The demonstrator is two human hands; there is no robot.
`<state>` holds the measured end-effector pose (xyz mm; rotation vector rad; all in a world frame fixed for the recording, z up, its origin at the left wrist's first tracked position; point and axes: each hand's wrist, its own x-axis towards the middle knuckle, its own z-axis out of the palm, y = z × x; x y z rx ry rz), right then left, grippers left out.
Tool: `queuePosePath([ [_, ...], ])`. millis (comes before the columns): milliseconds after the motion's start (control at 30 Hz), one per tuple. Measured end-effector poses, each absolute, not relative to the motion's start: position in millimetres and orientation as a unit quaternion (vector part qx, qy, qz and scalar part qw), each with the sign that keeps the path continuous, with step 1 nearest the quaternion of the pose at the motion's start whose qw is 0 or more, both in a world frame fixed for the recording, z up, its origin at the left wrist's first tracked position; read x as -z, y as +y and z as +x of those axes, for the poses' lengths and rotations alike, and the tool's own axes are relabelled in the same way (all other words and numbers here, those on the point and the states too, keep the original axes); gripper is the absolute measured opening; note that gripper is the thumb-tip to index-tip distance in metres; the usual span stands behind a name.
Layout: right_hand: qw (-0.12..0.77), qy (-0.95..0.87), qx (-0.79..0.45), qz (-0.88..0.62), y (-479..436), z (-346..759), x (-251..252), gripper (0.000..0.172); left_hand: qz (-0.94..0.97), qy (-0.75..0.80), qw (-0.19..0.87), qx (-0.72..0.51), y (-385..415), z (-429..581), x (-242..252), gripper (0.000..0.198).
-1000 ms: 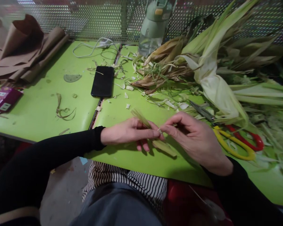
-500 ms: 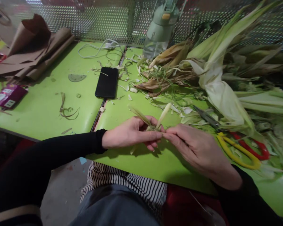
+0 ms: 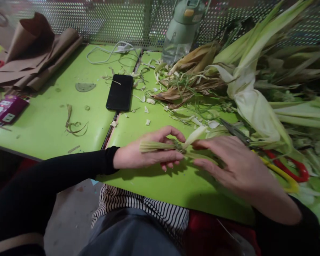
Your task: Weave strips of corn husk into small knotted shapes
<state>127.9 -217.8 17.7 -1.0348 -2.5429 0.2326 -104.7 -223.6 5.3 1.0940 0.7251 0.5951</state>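
Observation:
A small bundle of folded corn husk strips (image 3: 158,146) is pinched between the thumb and fingers of my left hand (image 3: 134,155). One strip lies back over that hand, a paler one sticks up to the right, and another runs low toward my right hand (image 3: 237,167). My right hand is just right of the bundle, its thumb and index finger apart around the strips' ends; its other fingers are partly hidden. Beyond it lie scissors (image 3: 300,171) with one red and one yellow handle, partly covered by my right hand.
A heap of corn husks (image 3: 258,103) covers the right side of the green table (image 3: 50,131). Behind the black phone (image 3: 119,93) are a white cable (image 3: 106,60) and a bottle (image 3: 180,33). Brown paper (image 3: 40,53), a purple power strip (image 3: 9,109) and a protractor (image 3: 85,87) lie left.
My right hand has moved right, its thumb and index finger parting from their pinch. One husk strip that stood up now lies leftward over my left hand.

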Motion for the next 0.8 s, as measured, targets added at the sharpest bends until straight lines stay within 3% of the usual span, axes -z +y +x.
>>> queuePosePath([
  [67, 0.194, -0.897, -0.101, -0.383, -220, 117, -13, 0.041, 0.503, 0.327, 0.744, -0.294, -225, -102, -3, 0.026],
  [267, 0.194, -0.803, -0.314, -0.468, -233, 102, -11, 0.029, 0.512, 0.316, 0.736, -0.310, -224, -100, -4, 0.022],
  [433, 0.224, -0.739, -0.396, -0.497, -235, 101, -6, 0.047, 0.552, 0.346, 0.707, -0.275, -226, -100, -5, 0.024],
  [600, 0.251, -0.734, -0.368, -0.512, -233, 98, 1, 0.042, 0.614, 0.355, 0.655, -0.262, -226, -99, -9, 0.016],
  [800, 0.320, -0.827, -0.159, -0.434, -234, 100, -5, 0.033, 0.679, 0.366, 0.586, -0.249, -227, -101, -14, 0.023],
])
